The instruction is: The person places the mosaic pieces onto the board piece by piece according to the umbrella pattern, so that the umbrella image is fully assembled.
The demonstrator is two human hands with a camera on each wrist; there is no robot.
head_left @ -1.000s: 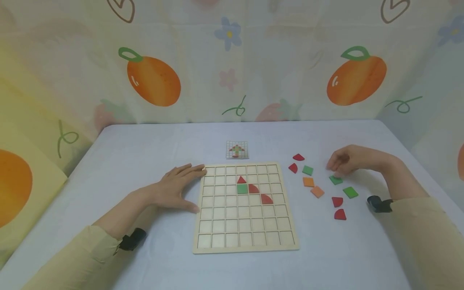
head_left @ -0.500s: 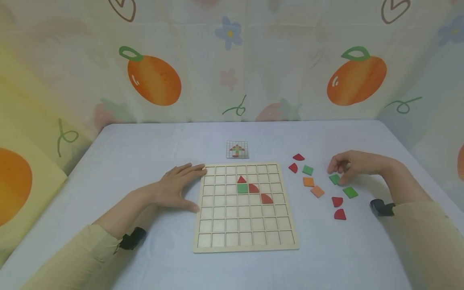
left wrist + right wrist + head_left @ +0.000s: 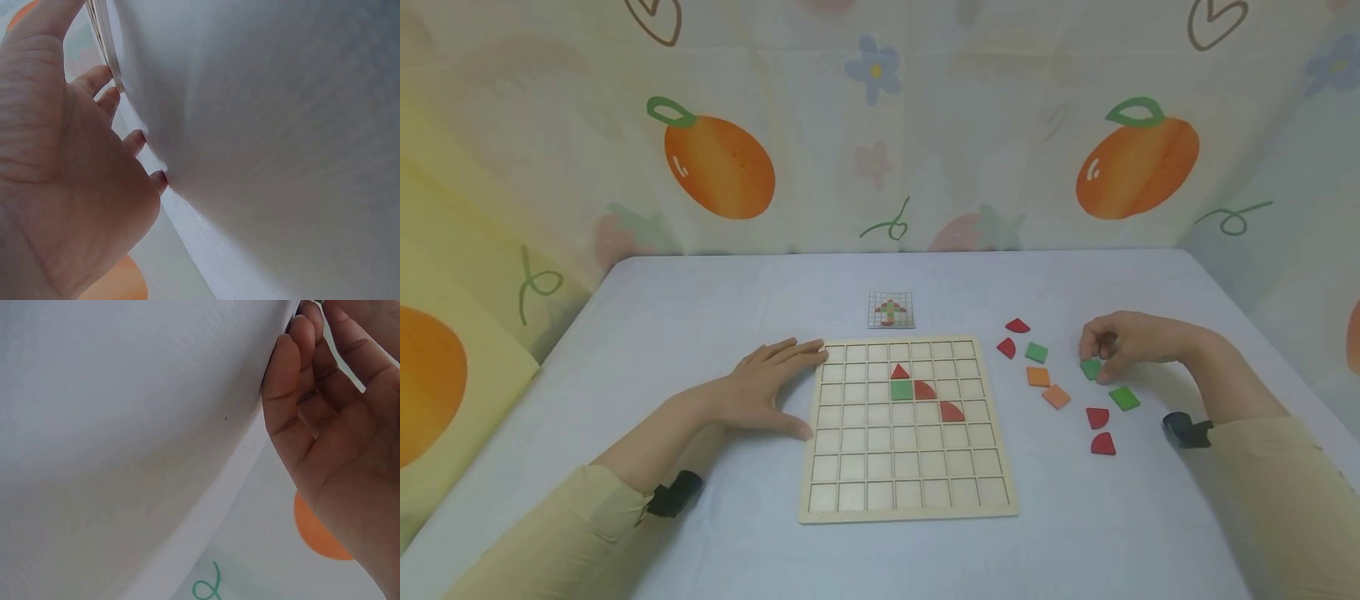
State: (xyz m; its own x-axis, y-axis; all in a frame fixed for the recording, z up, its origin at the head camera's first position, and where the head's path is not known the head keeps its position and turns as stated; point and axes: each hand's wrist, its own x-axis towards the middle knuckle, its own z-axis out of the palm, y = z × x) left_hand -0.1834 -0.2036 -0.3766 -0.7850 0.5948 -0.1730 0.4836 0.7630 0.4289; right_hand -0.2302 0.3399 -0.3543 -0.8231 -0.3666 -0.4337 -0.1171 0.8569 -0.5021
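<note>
My left hand [image 3: 767,387] lies with fingers spread at the left edge of a wooden grid board [image 3: 842,517]; thumb and fingertips touch its rim. Set in the board's cells are a red triangle [image 3: 900,372], a green square [image 3: 901,390] and two red quarter-circle pieces [image 3: 952,412]. To the right of the board, my right hand [image 3: 1138,340] pinches a green square tile [image 3: 1091,369] between thumb and curled fingers, low over the table. The right wrist view shows the curled fingers [image 3: 284,381] against the white cloth, with the tile hidden.
Around my right hand lie another green tile [image 3: 1124,398], two orange squares [image 3: 1038,377], several red quarter-circles [image 3: 1102,443] and a further green square [image 3: 1037,352]. A small pattern card [image 3: 891,310] sits behind the board. White cloth covers the table [image 3: 737,292]; a printed curtain [image 3: 820,150] stands behind.
My right hand has lowered onto the green square tile and closed thumb and fingers on it; the tile has shifted slightly left. The left hand and board stay in place.
</note>
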